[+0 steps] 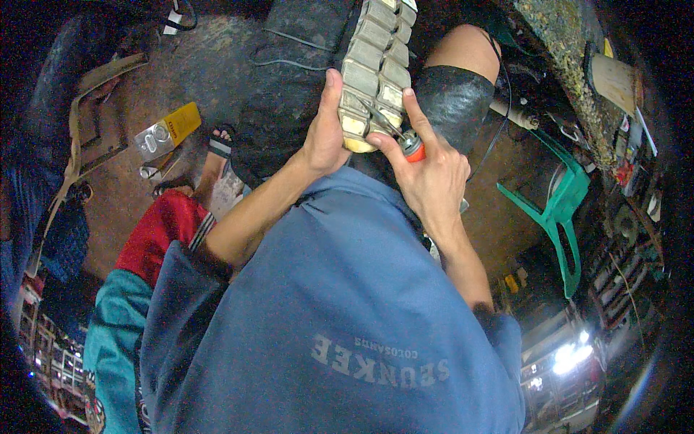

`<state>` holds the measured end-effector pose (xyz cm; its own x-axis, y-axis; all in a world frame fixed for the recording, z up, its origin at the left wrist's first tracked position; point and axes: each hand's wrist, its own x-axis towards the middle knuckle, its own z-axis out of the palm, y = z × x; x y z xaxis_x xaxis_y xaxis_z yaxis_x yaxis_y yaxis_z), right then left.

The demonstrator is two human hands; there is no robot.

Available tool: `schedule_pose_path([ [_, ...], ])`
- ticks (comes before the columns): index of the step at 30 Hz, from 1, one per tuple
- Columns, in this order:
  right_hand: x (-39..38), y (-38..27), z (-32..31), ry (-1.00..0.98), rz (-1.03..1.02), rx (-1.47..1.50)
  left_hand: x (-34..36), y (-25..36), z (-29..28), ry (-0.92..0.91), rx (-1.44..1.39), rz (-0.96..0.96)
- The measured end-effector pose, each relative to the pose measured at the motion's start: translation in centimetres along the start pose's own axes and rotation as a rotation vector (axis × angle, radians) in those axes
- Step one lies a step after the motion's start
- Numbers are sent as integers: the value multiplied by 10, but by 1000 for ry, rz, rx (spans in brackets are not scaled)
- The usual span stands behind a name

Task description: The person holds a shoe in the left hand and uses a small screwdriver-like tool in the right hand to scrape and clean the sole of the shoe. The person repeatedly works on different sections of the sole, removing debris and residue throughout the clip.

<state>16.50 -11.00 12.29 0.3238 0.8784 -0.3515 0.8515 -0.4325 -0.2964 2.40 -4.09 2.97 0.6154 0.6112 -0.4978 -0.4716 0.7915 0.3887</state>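
Note:
My left hand [325, 126] grips the left edge of a long sole-like piece [376, 54] with grey, segmented blocks and pale yellow patches near its lower end. My right hand [430, 177] is closed around a small orange-and-silver tool [413, 150], its index finger stretched up along the piece's right edge and its thumb by the lower end. A slim metal part of the tool lies over the groove between the blocks. The piece is held at a dark padded surface [289, 32] over my lap, above my blue shirt [318, 275].
A yellow-and-silver item [166, 132] lies on the floor [108, 195] at left, near a sandalled foot [217, 145]. A knee in black [455, 94] is beside my right hand. A green plastic chair [560, 195] and a cluttered, worn ledge [564, 79] stand at right.

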Motion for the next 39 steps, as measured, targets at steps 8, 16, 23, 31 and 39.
schedule_pose_path([
  [8,0,1,4,51,-50,-10,1,-1,4,-13,12,10],
  [16,3,-1,4,57,-66,-5,3,-3,3,-6,6,-4],
  [23,3,1,-1,14,-98,-28,1,0,2,3,-11,-17],
  [31,2,6,5,58,-101,2,1,0,3,-14,10,-10],
  [39,5,1,0,36,-54,-2,1,-2,2,2,63,-18],
])
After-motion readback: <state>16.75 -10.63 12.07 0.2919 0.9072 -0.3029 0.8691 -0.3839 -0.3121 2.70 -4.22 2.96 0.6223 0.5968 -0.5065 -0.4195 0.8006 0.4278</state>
